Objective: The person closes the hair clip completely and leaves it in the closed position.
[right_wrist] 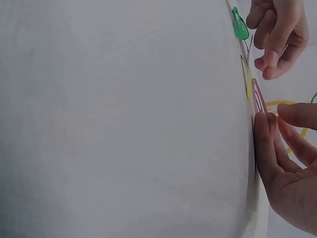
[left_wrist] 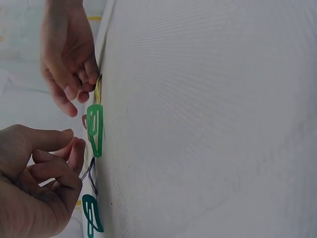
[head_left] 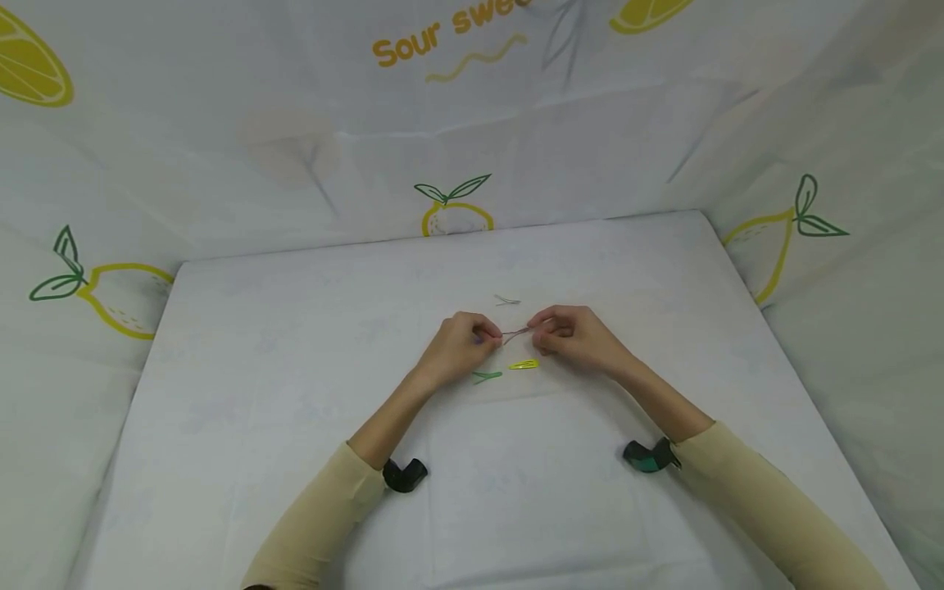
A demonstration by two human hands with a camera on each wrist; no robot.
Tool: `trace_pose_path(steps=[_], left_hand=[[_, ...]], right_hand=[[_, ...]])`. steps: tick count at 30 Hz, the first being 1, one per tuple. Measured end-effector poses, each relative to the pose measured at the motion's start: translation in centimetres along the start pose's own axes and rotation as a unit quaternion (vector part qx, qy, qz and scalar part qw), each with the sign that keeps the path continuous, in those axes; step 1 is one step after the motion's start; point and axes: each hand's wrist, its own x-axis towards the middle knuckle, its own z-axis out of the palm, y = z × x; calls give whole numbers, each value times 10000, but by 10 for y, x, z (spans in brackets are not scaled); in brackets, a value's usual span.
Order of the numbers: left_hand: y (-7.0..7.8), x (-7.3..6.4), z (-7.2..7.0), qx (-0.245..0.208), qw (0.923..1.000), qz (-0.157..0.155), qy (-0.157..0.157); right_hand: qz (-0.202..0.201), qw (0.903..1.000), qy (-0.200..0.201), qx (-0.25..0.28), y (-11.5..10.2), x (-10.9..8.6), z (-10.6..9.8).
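A pink snap hair clip [head_left: 516,333] lies between the two hands, its two prongs spread toward the left hand. Fingertips of my right hand [head_left: 578,338] touch its other end, and in the right wrist view the thumb stands apart from it. My left hand [head_left: 459,348] is loosely bent, fingertips close to the prongs and nothing visible between them. Just nearer to me lie a yellow hair clip [head_left: 524,365] and a green hair clip [head_left: 487,377]. A blue-grey clip [left_wrist: 92,178] shows beside the left hand; in the head view that hand mostly covers it.
Beyond the hands lies a grey hair clip [head_left: 507,301]. A dark green clip [left_wrist: 92,216] is low in the left wrist view. The white-covered table [head_left: 295,344] meets a lemon-print curtain [head_left: 258,180] at its back and sides.
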Motion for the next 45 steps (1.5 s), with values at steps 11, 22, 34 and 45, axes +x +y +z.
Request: trace_pose_path(steps=[11,22,34,45], left_hand=[[1,3,-2,35,10000,-84,-5],[0,7,0,109,9998,-140,-28],[-1,12,1,127,9996,-220,-86],[-1,16,0,59,9994,-248,-230]], right_hand=[[32,10000,2,-52,0,8,-1],[169,9999,6,-23,-1,12,-1],[121,9999,7,-115,1,18,0],[204,9994,-27,-286,0,19,0]])
